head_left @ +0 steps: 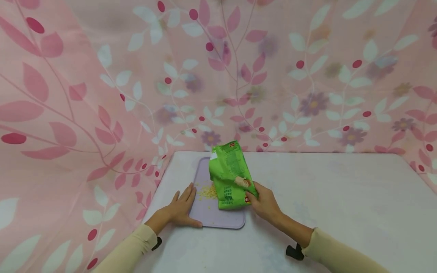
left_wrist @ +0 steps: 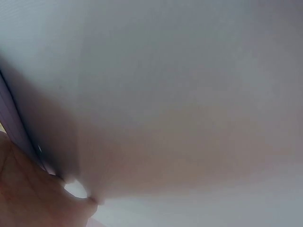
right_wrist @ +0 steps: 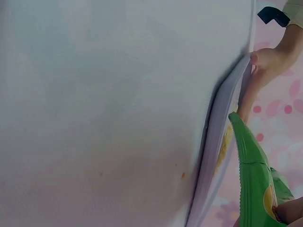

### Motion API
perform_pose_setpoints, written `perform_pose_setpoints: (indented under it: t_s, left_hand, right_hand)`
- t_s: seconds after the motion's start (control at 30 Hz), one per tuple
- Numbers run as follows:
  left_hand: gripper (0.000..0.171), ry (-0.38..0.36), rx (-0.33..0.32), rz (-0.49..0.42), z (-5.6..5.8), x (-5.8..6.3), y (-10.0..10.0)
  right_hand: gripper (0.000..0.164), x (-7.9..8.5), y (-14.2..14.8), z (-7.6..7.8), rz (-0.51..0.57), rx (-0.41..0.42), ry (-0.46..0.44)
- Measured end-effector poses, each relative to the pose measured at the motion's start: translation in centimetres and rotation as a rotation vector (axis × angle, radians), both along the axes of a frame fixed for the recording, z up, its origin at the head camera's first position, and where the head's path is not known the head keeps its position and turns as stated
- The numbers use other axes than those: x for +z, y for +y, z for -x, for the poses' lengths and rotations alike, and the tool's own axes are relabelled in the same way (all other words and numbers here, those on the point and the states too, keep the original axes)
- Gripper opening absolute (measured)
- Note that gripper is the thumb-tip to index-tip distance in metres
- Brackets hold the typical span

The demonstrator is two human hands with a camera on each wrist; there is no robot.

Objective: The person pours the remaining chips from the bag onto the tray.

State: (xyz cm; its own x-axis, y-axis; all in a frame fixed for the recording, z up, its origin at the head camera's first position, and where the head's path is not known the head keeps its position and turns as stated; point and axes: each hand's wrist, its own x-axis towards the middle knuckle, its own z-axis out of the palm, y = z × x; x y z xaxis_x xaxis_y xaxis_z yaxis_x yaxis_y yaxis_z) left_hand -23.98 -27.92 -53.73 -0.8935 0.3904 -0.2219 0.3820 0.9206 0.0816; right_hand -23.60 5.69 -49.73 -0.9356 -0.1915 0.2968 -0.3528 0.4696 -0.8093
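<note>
- Two hands in action around a pale purple tray (head_left: 225,220): the left hand (head_left: 182,208) on its left side, the right hand (head_left: 268,203) up on a green bag (head_left: 230,170)!
- Here's the bag, tilted over the right part of the tray and hanging past its right edge; whether it touches the tray, I cannot tell.
- Right hand next: clamped on the bag's lower right edge, thumb on the printed face, the other fingers mostly out of sight behind.
- Left hand: fingers stretched along the tray's left edge, thumb well apart from them at the near left corner.
- Now the printing! A small red badge (head_left: 232,144) by the top corner, a second red badge (head_left: 247,200) just beside the right thumb; both brand marks are too small to read.
- Fine lines of dark print (head_left: 235,163) run over the upper face, and bolder dark green characters (head_left: 227,195) sit near the lower edge, all too blurred to make out.
- A white patch (head_left: 213,156) marks the upper left edge, and a picture of pale food (head_left: 242,182) shows near the gripping hand.
- On the tray, a scatter of yellow bits (head_left: 206,192), partly hidden by the bag, with a few strays nearer the front rim.
- Underneath it all, a whitish table (head_left: 324,208); over on the right wrist view, small brownish specks (right_wrist: 183,175) dot its top.
- Behind, pink cloth (head_left: 290,125) printed with leaves and flowers.
</note>
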Motion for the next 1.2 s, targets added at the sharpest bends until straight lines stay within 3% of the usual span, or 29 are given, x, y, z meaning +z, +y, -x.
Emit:
perform_pose_setpoints:
  t_s: [0.13, 0.3, 0.37, 0.5, 0.6, 0.87, 1.07, 1.2]
  left_hand:
    - [0.140, -0.002, -0.004, -0.014, 0.0, 0.1, 0.0]
    - [0.140, 0.009, -0.008, -0.017, -0.1, 0.1, -0.1]
    - [0.140, 0.015, -0.007, -0.019, -0.1, 0.0, -0.1]
    - [0.140, -0.002, -0.004, -0.026, -0.1, -0.2, -0.2]
    - [0.139, -0.010, -0.003, -0.019, 0.0, -0.3, -0.2]
    - [0.140, -0.005, -0.005, -0.004, 0.0, 0.1, 0.0]
    - [0.138, -0.017, -0.004, -0.015, 0.0, 0.2, 0.0]
    - [0.137, -0.021, 0.006, -0.022, 0.0, 0.1, 0.0]
  right_hand:
    - [0.027, 0.4, 0.2, 0.1, 0.031, -0.015, 0.023]
    - [0.024, 1.1, 0.3, 0.6, 0.140, -0.104, 0.180]
    - [0.025, 0.9, 0.3, 0.7, 0.112, -0.108, 0.166]
    - [0.031, 0.2, 0.3, 0.3, 0.019, -0.056, 0.035]
    - [0.033, -0.1, 0.3, 0.0, 0.019, -0.047, 0.002]
    - [0.031, 0.2, 0.6, 0.1, 0.009, -0.026, -0.010]
    - [0.027, 1.2, 1.0, 0.6, 0.113, -0.086, 0.138]
    - [0.028, 1.1, 1.1, 0.7, 0.063, -0.047, 0.098]
